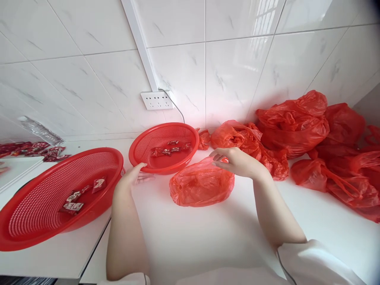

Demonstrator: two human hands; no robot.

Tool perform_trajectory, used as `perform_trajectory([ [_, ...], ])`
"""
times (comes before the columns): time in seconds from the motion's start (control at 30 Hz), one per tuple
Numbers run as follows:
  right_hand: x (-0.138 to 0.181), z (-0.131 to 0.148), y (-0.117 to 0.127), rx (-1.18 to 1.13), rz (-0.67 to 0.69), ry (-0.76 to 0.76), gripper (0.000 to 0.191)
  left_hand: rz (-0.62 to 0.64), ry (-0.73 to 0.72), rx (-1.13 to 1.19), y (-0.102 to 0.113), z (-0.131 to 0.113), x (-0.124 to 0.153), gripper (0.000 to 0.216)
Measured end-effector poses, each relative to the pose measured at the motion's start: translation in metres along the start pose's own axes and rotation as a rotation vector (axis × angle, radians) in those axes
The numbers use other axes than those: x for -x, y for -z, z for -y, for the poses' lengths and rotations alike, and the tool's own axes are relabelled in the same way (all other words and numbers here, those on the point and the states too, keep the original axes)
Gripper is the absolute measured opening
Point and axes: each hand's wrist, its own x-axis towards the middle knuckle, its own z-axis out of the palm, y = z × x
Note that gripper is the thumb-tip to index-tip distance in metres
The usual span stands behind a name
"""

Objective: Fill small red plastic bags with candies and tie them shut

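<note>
My left hand (135,176) is at the near left rim of a small red plastic basket (164,168). Its thumb lies along the rim, while the slightly blurred fingers stretch out below it, apart from the thumb. A few small wrapped packets (170,150) lie in that basket. In front of me a thin red plastic bag (202,188) sits on the table with its mouth spread. My right hand (233,161) has bent fingers closed on the bag's upper right edge; the fingertips are partly hidden.
A larger red basket (97,209) with several packets stands at left. More packets (32,150) and a clear plastic wrapper (41,130) lie beyond it. Crumpled red bags (292,122) line the back right. A socket strip (156,100) with a cable is on the tiled wall.
</note>
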Motion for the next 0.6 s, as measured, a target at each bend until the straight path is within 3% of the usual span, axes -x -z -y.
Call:
perform_trajectory([
  [0.07,-0.001,-0.002,-0.002,0.007,0.013,-0.011,0.026,0.052,-0.016,0.104,-0.001,0.001,0.0,0.015],
  [0.17,-0.003,-0.004,-0.003,0.003,0.03,-0.011,0.026,-0.037,-0.078,0.141,-0.003,-0.002,0.0,0.004],
  [0.37,-0.001,0.0,0.003,-0.046,0.024,0.062,0.034,-0.174,-0.279,0.132,-0.01,-0.021,0.022,0.017],
  [0.5,-0.002,0.004,0.003,-0.103,-0.041,0.127,0.038,-0.155,-0.43,0.16,-0.019,-0.029,0.039,0.023],
  [0.6,-0.007,0.004,0.0,-0.14,-0.096,0.196,0.03,-0.113,-0.475,0.179,-0.026,-0.03,0.046,0.023],
])
